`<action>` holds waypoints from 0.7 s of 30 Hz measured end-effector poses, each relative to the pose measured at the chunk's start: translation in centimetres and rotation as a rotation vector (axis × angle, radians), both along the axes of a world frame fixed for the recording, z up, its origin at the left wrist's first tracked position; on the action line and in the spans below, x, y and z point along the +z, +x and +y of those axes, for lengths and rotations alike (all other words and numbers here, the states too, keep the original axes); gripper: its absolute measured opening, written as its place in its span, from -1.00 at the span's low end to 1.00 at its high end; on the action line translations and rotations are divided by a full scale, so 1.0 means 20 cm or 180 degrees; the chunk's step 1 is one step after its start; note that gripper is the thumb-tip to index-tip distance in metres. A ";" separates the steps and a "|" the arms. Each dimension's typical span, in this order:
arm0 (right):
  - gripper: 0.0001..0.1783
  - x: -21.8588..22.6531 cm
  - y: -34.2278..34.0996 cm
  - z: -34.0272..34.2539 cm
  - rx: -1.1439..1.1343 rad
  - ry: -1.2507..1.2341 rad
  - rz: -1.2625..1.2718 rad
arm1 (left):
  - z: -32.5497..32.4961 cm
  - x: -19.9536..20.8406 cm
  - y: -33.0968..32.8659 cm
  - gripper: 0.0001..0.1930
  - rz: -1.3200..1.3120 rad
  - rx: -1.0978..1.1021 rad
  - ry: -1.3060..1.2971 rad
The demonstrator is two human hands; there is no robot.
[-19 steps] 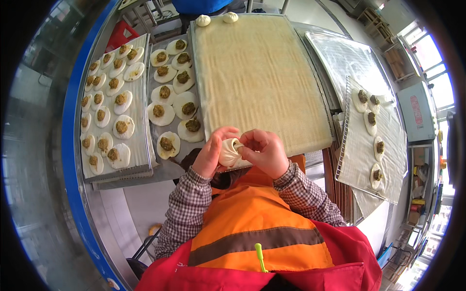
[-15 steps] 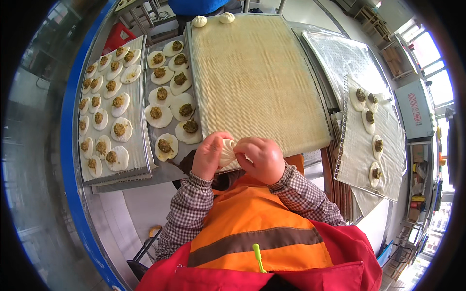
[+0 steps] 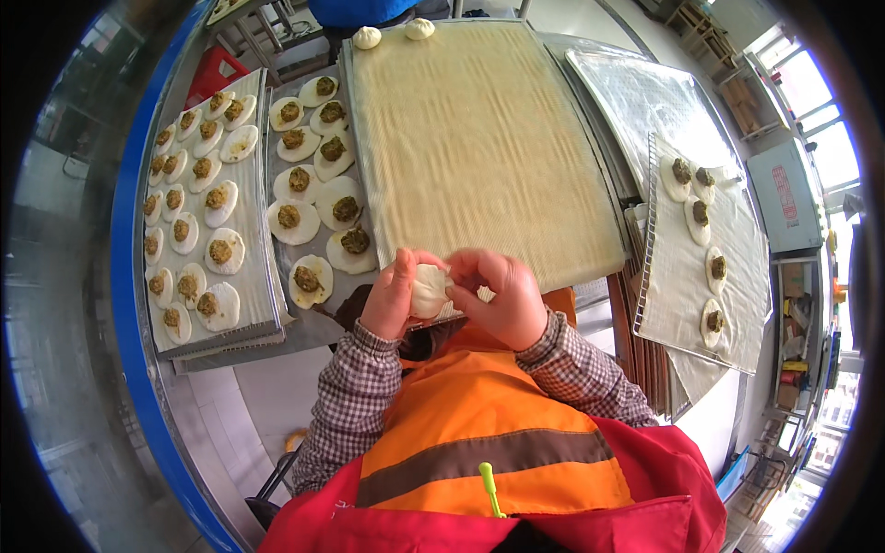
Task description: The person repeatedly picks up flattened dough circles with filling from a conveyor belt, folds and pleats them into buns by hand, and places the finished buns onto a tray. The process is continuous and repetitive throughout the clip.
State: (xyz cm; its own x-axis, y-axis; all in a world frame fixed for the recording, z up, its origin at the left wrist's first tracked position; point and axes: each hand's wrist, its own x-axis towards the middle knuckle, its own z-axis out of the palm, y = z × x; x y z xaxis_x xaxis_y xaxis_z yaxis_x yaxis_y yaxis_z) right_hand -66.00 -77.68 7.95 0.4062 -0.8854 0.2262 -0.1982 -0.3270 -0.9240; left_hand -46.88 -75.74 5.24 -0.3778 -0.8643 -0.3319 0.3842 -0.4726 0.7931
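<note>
The held bun [image 3: 430, 293] is cream-white, the sleeves [image 3: 346, 398] brown-and-white checked, the apron [image 3: 479, 396] orange with a dark brown band [image 3: 498, 464]. Near the tan mat's [image 3: 479, 138] far left corner, two buns [image 3: 419, 29] are white; white dough rounds [image 3: 309, 222] carry brownish filling [image 3: 220, 251].

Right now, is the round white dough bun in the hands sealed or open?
Cannot tell: the right hand covers the pinched end of the round white dough bun.
</note>
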 end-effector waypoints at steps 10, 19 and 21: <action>-0.77 0.01 -0.07 0.00 0.0163 -0.1670 0.0669 | -0.02 0.07 -0.14 -0.44 -0.1129 0.0421 -0.0693; -0.82 0.06 -0.12 0.07 -0.0021 -0.1221 0.0759 | -0.05 -0.03 -0.26 -0.37 0.0381 0.0142 0.0537; -0.83 0.08 -0.12 0.06 0.0058 -0.1654 0.1158 | -0.06 -0.04 -0.27 -0.36 0.0543 0.0073 0.0615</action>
